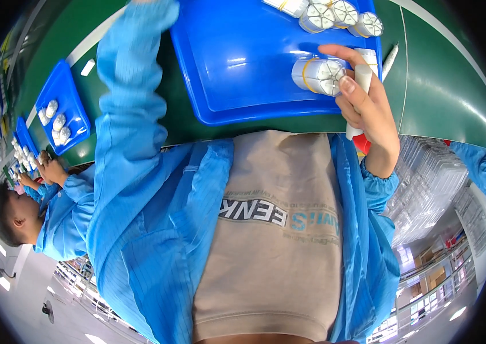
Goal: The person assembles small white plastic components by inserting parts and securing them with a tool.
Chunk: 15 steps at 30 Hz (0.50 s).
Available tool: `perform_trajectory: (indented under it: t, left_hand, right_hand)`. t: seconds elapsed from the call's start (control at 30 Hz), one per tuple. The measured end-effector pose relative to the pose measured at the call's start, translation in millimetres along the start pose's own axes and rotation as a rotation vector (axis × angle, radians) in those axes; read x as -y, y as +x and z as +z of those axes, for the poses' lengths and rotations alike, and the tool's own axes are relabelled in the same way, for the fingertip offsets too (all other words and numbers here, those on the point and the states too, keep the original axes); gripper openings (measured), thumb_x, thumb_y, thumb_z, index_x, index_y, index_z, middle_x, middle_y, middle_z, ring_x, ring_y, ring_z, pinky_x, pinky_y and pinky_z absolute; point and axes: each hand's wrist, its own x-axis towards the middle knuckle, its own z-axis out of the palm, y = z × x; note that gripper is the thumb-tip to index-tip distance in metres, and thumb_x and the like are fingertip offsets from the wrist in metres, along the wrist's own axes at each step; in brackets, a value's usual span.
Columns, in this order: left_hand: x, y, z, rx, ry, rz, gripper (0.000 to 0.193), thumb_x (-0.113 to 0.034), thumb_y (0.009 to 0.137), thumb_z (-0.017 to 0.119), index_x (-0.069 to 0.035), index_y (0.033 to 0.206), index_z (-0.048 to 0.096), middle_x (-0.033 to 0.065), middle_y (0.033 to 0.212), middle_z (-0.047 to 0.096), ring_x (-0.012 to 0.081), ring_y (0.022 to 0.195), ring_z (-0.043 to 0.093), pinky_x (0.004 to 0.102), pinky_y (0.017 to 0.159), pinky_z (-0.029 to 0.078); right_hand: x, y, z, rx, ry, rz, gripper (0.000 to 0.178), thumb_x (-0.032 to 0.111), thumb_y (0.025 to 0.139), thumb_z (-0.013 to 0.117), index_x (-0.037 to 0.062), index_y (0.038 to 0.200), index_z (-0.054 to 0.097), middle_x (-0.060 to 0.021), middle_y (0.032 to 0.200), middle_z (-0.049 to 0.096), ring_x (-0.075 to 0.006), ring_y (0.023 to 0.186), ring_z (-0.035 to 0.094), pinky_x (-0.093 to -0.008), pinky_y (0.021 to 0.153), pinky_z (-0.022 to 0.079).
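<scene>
My right hand [372, 106] is at the right front corner of a large blue tray [243, 112]. Its fingers curl round a slim white tube [362, 77], while the index finger stretches out over the tray. Beside the thumb lies a round bundle of white wedge-shaped pieces [312, 75] held by a yellow rubber band; whether the thumb touches it I cannot tell. Several similar bundles [317, 18] sit at the tray's far right. My left arm [131, 69] reaches forward past the tray's left side. Only a sliver of my left hand [142, 1] shows at the upper edge, its fingers hidden.
A thin white stick [391, 60] lies on the green table [438, 86] right of the tray. Leftward are a small white piece [88, 67] and a smaller blue tray [77, 112] with white bundles. A co-worker [25, 215] sits further left. Stacked clear plastic trays [426, 183] stand at right.
</scene>
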Motion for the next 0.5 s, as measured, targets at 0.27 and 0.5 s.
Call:
perform_trajectory:
  t: [0.27, 0.5]
  left_hand:
    - [-126.0, -107.1, 8.5, 0.773, 0.142, 0.062, 0.049, -0.043, 0.072, 0.086, -0.011, 0.106, 0.072, 0.0085, 0.103, 0.073, 0.0296, 0.089, 0.071, 0.0351, 0.074, 0.057]
    - [-100.8, -149.0, 32.1, 0.768, -0.037, -0.054, 0.043, -0.025, 0.074, 0.088, -0.008, 0.111, 0.074, 0.0096, 0.107, 0.073, 0.0268, 0.096, 0.072, 0.0346, 0.087, 0.058]
  right_hand:
    - [-13.9, 17.1, 8.3, -0.014, -0.112, 0.116, 0.046, 0.03, 0.099, 0.066, 0.0073, 0.136, 0.05, -0.0003, 0.095, 0.064, -0.001, 0.061, 0.049, -0.0194, 0.048, 0.034]
    - [3.5, 11.3, 11.5, -0.527, -0.789, -0.304, 0.028, 0.018, 0.096, 0.069, 0.0008, 0.118, 0.064, -0.0088, 0.088, 0.071, -0.0113, 0.08, 0.063, -0.0238, 0.073, 0.051]
